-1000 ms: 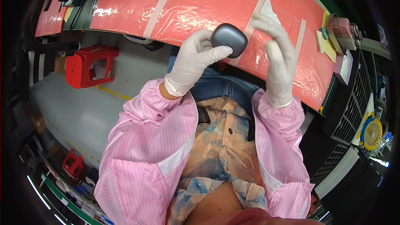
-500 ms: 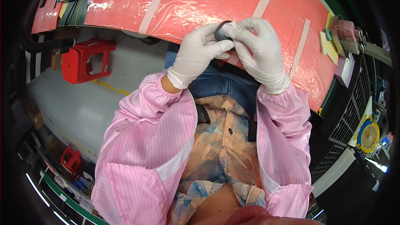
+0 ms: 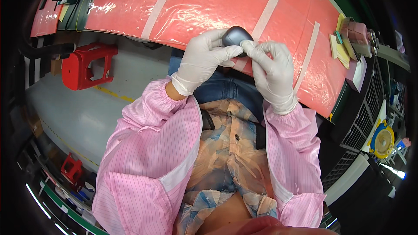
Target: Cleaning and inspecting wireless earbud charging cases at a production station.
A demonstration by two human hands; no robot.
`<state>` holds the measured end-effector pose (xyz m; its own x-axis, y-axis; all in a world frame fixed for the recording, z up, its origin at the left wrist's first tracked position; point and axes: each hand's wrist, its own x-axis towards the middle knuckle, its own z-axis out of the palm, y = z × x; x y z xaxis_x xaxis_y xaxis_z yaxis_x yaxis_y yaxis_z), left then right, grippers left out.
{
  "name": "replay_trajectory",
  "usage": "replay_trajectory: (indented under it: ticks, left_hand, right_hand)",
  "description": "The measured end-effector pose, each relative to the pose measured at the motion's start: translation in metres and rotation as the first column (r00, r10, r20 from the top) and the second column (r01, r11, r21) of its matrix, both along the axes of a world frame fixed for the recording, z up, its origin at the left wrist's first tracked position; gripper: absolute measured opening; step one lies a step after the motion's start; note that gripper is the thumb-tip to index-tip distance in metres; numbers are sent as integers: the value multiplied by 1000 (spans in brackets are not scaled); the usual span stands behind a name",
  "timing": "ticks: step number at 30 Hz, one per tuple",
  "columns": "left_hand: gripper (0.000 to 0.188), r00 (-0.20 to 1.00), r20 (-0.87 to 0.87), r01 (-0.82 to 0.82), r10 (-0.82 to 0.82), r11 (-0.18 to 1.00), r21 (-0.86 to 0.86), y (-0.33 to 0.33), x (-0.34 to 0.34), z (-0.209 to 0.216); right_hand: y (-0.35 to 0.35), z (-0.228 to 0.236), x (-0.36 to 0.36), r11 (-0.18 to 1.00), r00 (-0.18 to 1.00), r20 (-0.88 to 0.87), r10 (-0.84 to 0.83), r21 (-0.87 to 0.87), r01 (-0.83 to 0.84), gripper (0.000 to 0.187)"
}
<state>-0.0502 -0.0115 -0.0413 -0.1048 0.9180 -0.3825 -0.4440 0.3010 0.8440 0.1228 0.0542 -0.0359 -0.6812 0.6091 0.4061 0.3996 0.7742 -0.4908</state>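
Note:
A small dark grey rounded case (image 3: 235, 35) is held up over the near edge of the red-covered table (image 3: 196, 4). My left hand (image 3: 204, 58), in a white glove, grips it from the left and below. My right hand (image 3: 272, 67), also gloved, has its fingertips pinched against the case's right side. Both pink-striped sleeves come up from the lower edge.
White tape strips cross the red table cover. A red plastic stool (image 3: 85, 64) stands on the grey floor at the left. Small trays and yellow notes (image 3: 348, 39) lie at the table's right end, beside a black rack (image 3: 363, 117). A yellow tape reel (image 3: 383, 139) hangs at the far right.
My right hand, open and away from the case a second ago, has come in and closed its fingertips on the case. The case has dropped slightly toward me.

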Motion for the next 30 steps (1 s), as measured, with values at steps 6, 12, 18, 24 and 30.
replay_trajectory:
  ticks: [6,12,18,24,30]
  left_hand:
    - [36,1000,15,3,-3,1000,-10,0,0,1]
    - [39,998,-65,-19,17,999,-31,-1,2,-1]
    - [40,998,-61,-1,0,1000,-31,0,3,-5]
    - [40,995,-96,5,-9,999,-44,1,3,-5]
    - [41,997,-77,4,-7,999,-35,-1,2,-3]
  right_hand:
    - [11,14,-24,998,1000,31,-6,61,4,36]
    - [0,11,11,991,1000,18,-10,-135,13,29]
    - [14,16,-10,994,993,-106,55,-86,-64,19]
    - [14,10,-22,999,998,-43,34,2,-34,14]
    - [38,7,-14,992,1000,20,-9,-123,12,12]
